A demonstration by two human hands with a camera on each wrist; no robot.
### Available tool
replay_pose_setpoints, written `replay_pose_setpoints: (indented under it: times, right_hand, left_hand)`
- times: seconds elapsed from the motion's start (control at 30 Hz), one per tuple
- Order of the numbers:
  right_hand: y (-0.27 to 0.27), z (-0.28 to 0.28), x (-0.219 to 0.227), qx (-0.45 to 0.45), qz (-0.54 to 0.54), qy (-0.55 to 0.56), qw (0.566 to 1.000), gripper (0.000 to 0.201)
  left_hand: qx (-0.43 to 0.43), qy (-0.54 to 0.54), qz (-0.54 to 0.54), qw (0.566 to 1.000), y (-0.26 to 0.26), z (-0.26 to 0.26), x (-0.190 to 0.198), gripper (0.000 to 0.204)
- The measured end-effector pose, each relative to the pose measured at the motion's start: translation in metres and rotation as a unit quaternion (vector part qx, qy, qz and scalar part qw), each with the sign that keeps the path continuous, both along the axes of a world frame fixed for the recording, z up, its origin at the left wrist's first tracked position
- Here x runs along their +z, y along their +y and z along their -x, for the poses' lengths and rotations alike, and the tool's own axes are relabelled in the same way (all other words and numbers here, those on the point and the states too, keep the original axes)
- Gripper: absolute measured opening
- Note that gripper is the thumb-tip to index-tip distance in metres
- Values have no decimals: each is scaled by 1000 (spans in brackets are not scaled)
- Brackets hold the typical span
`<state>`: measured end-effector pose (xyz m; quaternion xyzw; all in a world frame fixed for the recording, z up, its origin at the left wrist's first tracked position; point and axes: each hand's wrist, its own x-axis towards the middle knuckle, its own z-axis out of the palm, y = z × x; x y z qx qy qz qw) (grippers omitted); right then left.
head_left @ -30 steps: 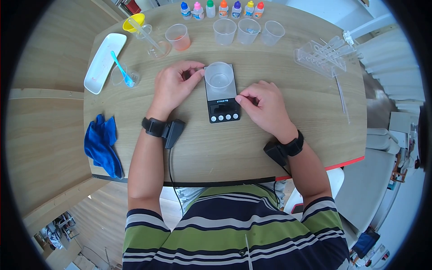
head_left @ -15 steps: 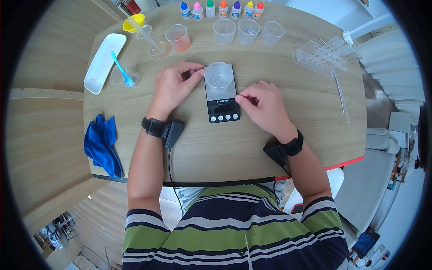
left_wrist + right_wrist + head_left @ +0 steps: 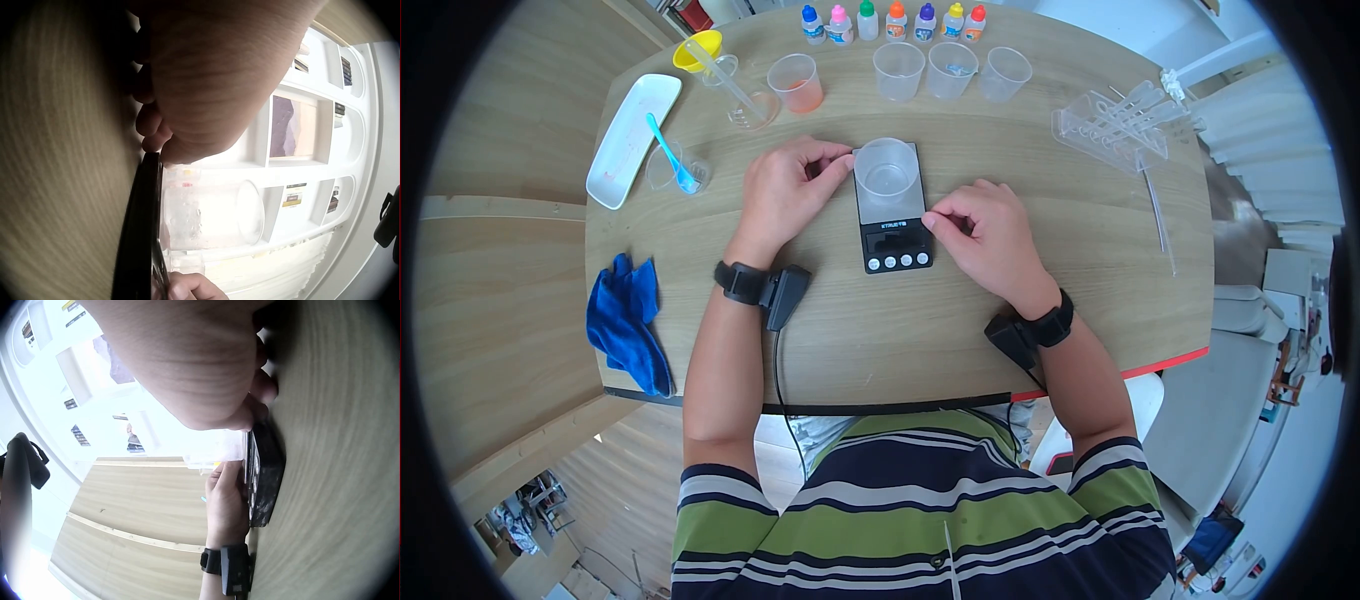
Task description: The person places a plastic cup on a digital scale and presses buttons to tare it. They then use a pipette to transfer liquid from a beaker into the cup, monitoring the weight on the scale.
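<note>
A small black digital scale [image 3: 900, 243] with a grey weighing plate lies on the wooden table in front of the person. On its plate stands a clear plastic cup [image 3: 887, 170], with no coloured contents showing. The left hand [image 3: 788, 192] pinches the scale's far left corner between thumb and fingers. At the right edge, near the dark display, the right hand [image 3: 990, 238] grips the scale with thumb and forefinger. Both wrist views show the thumbs at the top edge of the scale [image 3: 267, 478], the other fingers curled low beside it.
Dropper bottles [image 3: 868, 22] with coloured caps line the far edge, behind clear cups [image 3: 900, 72]. A cup of orange liquid [image 3: 803, 95], white tray [image 3: 615, 165] and blue spoon [image 3: 670, 150] stand left. A blue cloth [image 3: 628, 320] lies near left; a clear rack [image 3: 1100, 130] stands right.
</note>
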<state>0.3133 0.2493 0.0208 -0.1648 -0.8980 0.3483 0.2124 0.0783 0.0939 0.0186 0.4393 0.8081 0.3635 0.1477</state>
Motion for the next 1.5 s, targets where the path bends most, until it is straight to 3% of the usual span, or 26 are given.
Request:
replay_pose_setpoints:
  times: [0.73,0.93,1.0,1.17,1.23,1.27,1.5]
  right_hand:
    - [1,0,-4,0,-4,11,1000,15]
    - [3,0,-10,-5,3,19,1000,15]
    - [4,-1,-11,-5,-2,26,1000,15]
    - [5,-1,-13,-8,-11,32,999,16]
    - [4,-1,-13,-7,-10,41,999,16]
    - [4,-2,-13,-12,-11,43,999,16]
    - [4,0,-16,-15,-15,47,999,18]
  left_hand:
    - [-2,9,6,1000,-1,1,-2,27]
    - [-15,-90,-52,994,-4,14,-26,27]
    - [-35,-158,-113,980,-9,14,-23,40]
    - [-71,-96,-74,990,-19,-3,20,64]
    - [-127,15,-72,989,-20,-15,41,73]
    - [-132,19,-42,990,-19,-19,50,82]
    - [-181,137,3,974,7,-34,79,79]
